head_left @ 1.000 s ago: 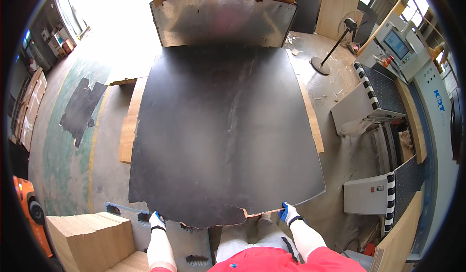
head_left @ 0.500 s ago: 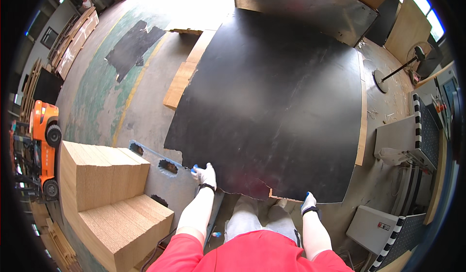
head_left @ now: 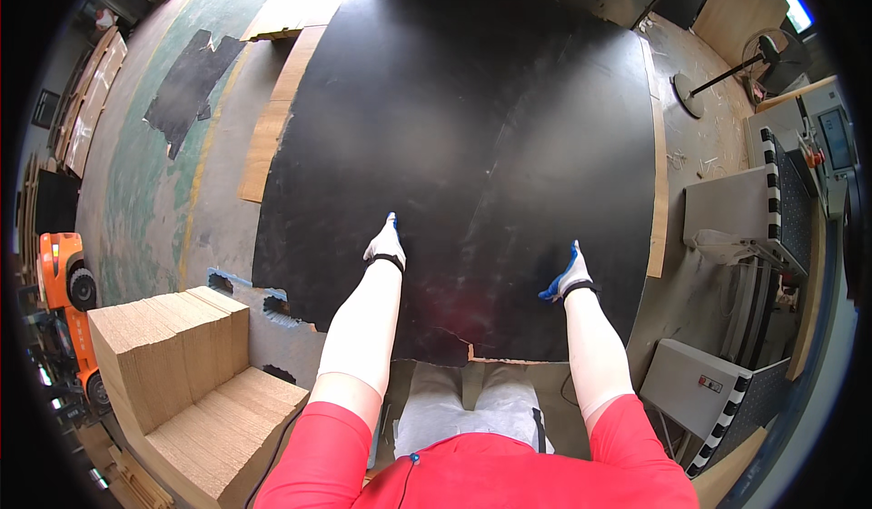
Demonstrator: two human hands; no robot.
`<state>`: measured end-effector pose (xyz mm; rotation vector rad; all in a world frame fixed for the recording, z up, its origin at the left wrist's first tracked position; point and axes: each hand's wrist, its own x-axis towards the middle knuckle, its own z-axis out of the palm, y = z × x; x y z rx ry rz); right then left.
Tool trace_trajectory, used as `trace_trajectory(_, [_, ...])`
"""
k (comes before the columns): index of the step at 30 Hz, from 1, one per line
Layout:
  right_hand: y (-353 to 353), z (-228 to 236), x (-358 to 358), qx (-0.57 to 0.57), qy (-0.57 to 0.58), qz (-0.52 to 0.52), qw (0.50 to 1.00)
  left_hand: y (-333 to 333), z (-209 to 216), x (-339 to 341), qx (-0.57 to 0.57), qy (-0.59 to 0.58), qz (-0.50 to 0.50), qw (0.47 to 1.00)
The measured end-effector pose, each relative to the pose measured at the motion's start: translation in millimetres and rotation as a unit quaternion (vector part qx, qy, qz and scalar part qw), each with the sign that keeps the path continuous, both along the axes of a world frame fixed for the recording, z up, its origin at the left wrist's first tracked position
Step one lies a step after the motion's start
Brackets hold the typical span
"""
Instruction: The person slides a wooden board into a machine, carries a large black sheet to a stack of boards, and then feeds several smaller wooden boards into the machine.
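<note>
Reaching over the black sheet (head_left: 463,173) in the middle of the scene, right of the near-left stepped board stack (head_left: 174,344), the gloved left hand (head_left: 386,242) and right hand (head_left: 570,276) have fingers outstretched, gripping nothing, though whether they touch it I cannot tell.

The partly green-painted workshop floor (head_left: 222,209) is supporting a ragged black sheet fragment (head_left: 189,87) and a pedestal fan (head_left: 688,97); pale wooden boards (head_left: 266,146) are projecting from beneath a large black panel (head_left: 445,155).

Large black sheet (head_left: 454,146), flat, with a ragged near edge
</note>
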<state>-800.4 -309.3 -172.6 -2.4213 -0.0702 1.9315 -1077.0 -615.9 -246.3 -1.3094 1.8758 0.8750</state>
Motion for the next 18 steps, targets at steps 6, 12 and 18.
trace_trajectory(6, [39.8,-7.9,-10.7,-0.042,-0.071,0.013,0.997,77.3,40.8,11.6,0.157,0.004,-0.091,0.983])
trace_trajectory(12, [35.3,-35.8,-47.3,-0.038,-0.075,-0.007,0.996,65.9,16.7,-6.7,0.004,0.008,0.075,0.997])
trace_trajectory(18, [59.4,-79.2,-13.2,-0.003,-0.059,-0.073,0.996,80.2,-5.0,-7.8,0.106,-0.044,0.036,0.993])
